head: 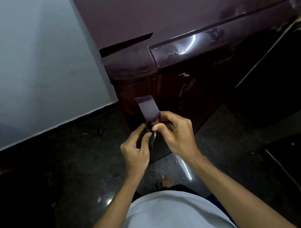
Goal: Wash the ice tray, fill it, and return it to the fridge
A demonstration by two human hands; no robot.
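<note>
A dark maroon fridge (182, 22) stands before me, seen from above, its door (198, 82) in shadow. A purple door handle (148, 108) sticks out from the door's left edge. My left hand (135, 151) has its fingers curled on the lower part of the handle from the left. From the right, my right hand (176, 133) pinches the same part with thumb and fingers. The two hands nearly touch. No ice tray is in view.
A pale grey wall (28, 71) runs along the fridge's left side. The floor (81, 168) is dark polished stone, and my bare foot (165, 181) shows below the hands. Dark furniture (290, 144) stands at the right.
</note>
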